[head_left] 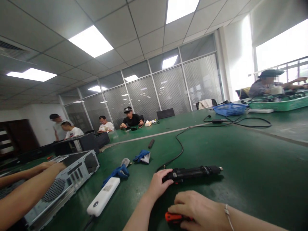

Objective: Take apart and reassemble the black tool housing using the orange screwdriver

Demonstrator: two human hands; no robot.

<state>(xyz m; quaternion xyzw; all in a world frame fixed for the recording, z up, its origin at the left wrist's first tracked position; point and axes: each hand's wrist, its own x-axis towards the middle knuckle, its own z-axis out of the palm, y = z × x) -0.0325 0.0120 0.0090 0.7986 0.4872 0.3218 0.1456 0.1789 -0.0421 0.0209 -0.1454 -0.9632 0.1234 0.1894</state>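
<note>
My left hand (161,183) is closed around the rear end of a black electric screwdriver (192,173), which lies along the green table with its metal tip pointing right. A black cord (182,147) runs from behind it across the table. Closer to me, my right hand (196,207) curls over an orange and black tool (173,217) resting low by the table surface. Its orange end shows at the fingertips; the rest is hidden under my palm, so its exact kind is unclear.
A co-worker's forearms (31,189) reach over an open metal computer case (69,179) at left. Nearby lie a white oblong box (104,195) with a cord and crumpled blue-grey cloths (142,156). A blue basket (229,109) and a green tray (281,105) stand farther right.
</note>
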